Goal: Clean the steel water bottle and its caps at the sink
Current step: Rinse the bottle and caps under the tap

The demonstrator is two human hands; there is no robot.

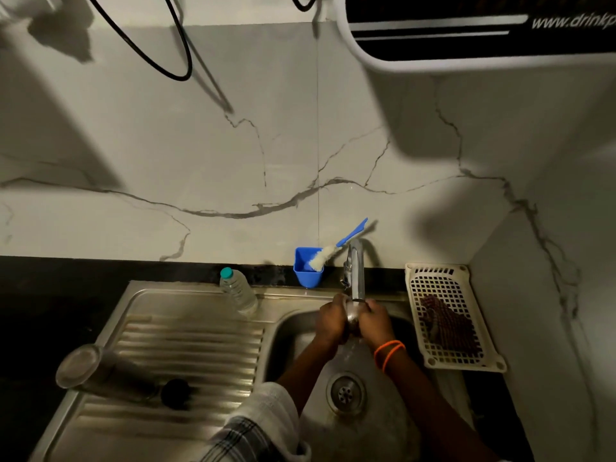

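Low in the frame, one drain (345,392) sits in the sink basin (293,331). On the draining board at lower left lies one steel water bottle (100,371) on its side, with one black cap (175,393) just beside its mouth. At centre, the left hand (330,320) and right hand (375,320) both curl around one small steel cap (352,315) under the single tap (356,271). Farther back stand one plastic bottle (237,290), one blue cup (308,266) holding one brush (336,250), and, at right, one cream basket (413,278).
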